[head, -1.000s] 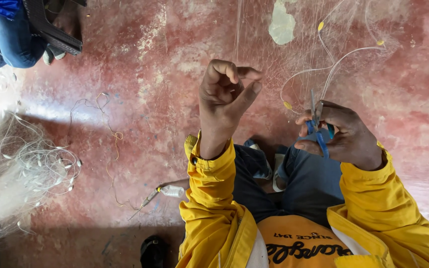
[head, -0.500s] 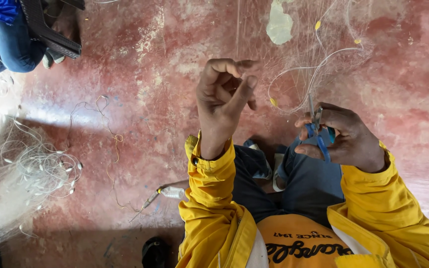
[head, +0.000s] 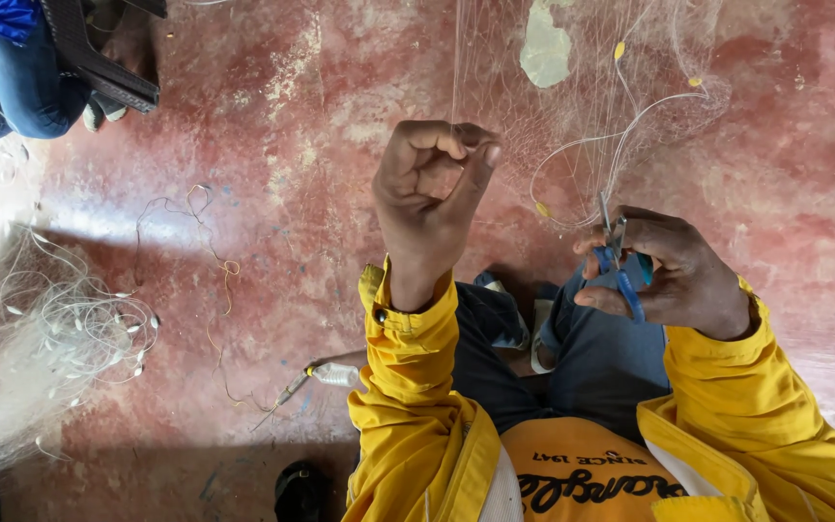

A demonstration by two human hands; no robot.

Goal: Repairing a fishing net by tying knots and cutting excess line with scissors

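Since half a second ago the left hand (head: pixel 432 198) has curled tighter, thumb pressed against the bent fingers, and the yellow floats (head: pixel 619 49) on the net have drifted slightly. That left hand is raised, closed into a loose fist, pinching a fine strand of the pale fishing net (head: pixel 572 126) that runs straight up from its fingertips. To its right and a little lower, the right hand (head: pixel 674 271) is closed around blue-handled scissors (head: pixel 619 261), whose thin blades point up into the mesh just above the knuckles. A white cord (head: pixel 620 130) loops through the net above the right hand. Both wrists wear yellow sleeves (head: pixel 408 387).

Well left of the left hand, a heap of the same net (head: pixel 41 338) lies on the red floor (head: pixel 273 126), with a thin brownish line (head: pixel 219 271) trailing between them. Below the left wrist, a small bottle-shaped thing (head: pixel 335 373) rests on the floor. Far to the upper left, another person's jeans (head: pixel 12 87) show at the edge.
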